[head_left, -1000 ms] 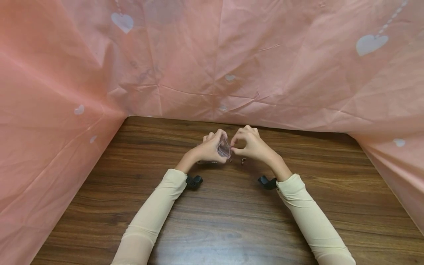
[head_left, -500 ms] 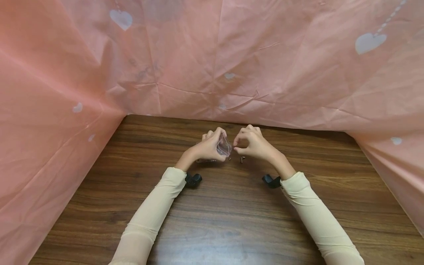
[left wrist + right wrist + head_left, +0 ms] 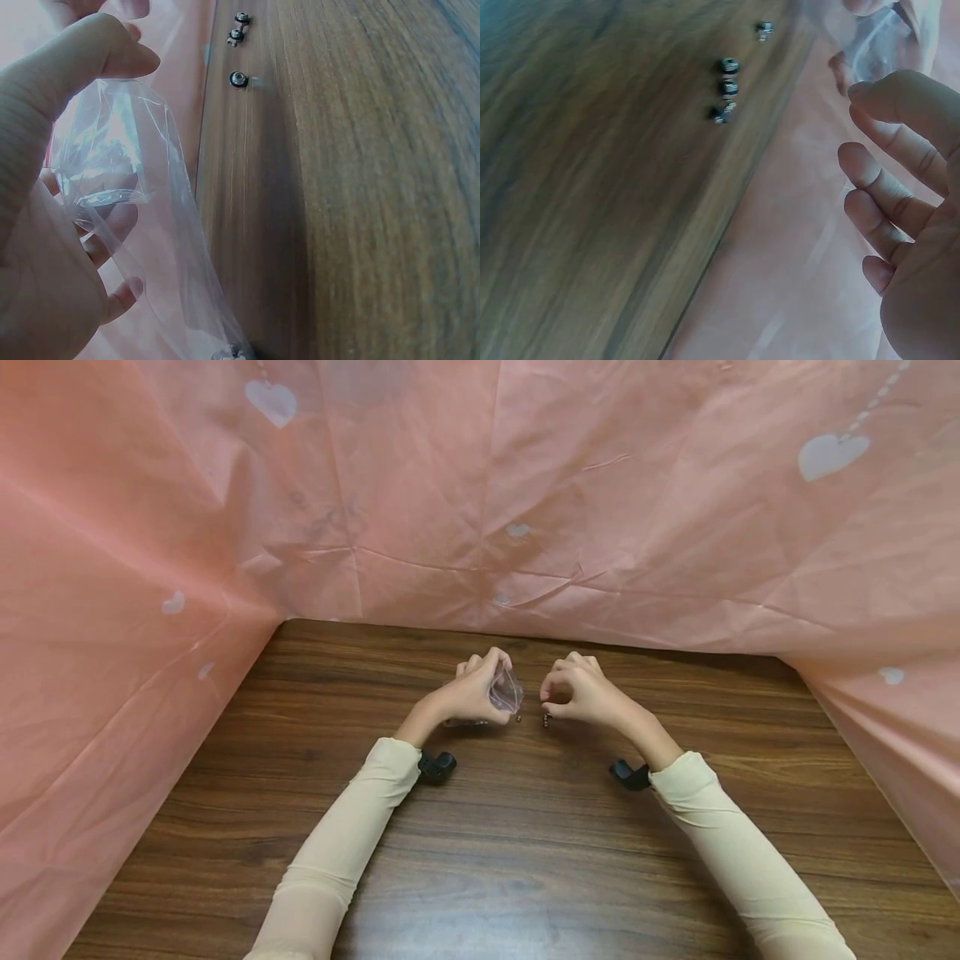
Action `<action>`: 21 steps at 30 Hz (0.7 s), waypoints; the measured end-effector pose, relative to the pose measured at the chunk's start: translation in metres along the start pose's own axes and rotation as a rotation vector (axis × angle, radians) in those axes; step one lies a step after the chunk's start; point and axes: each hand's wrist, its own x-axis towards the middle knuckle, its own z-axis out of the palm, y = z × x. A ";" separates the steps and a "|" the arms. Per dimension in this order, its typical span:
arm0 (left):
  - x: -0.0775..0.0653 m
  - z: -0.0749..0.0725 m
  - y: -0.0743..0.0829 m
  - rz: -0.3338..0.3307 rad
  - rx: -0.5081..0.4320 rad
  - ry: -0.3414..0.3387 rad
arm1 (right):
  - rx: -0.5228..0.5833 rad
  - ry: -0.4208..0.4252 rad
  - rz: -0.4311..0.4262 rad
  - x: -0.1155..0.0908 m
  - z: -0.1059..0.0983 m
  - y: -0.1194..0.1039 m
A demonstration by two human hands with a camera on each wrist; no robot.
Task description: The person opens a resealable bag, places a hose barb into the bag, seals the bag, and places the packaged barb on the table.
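Observation:
My left hand (image 3: 467,697) grips a clear plastic zip bag (image 3: 508,690), its mouth spread wide between thumb and fingers. Small metal pieces lie in the bottom of the bag (image 3: 187,292) in the left wrist view. To the right, my right hand (image 3: 587,693) hovers with thumb and fingers curved and apart, holding nothing. Just below its fingertips lies a short row of small dark metal pieces (image 3: 729,88), like screws with round heads. A single similar piece (image 3: 518,718) rests on the table near the bag; the left wrist view shows its round head (image 3: 238,79).
The wooden table (image 3: 465,843) ends at a pink cloth (image 3: 420,510) with white hearts, which hangs behind and at both sides. Black wrist mounts (image 3: 438,767) sit at both wrists, close to the tabletop.
My right hand has drawn away from the bag's mouth, to the right and slightly down, over the row of metal pieces. The left hand keeps the bag nearly still.

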 end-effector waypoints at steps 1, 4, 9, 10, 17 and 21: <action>0.000 0.000 0.000 0.000 0.001 0.000 | -0.006 -0.005 0.001 -0.001 0.001 0.001; 0.000 0.000 -0.001 -0.001 0.003 0.002 | -0.022 -0.016 0.003 -0.004 0.004 0.004; -0.001 0.001 0.000 0.002 0.012 0.004 | -0.028 -0.041 0.009 -0.008 0.007 0.006; -0.001 0.000 0.000 0.003 0.014 0.005 | -0.030 -0.046 0.012 -0.008 0.007 0.006; -0.001 -0.001 0.002 -0.004 0.008 0.001 | -0.037 -0.098 0.026 -0.012 0.009 0.005; -0.001 -0.002 0.003 -0.003 0.008 0.001 | -0.033 -0.123 0.031 -0.012 0.011 0.005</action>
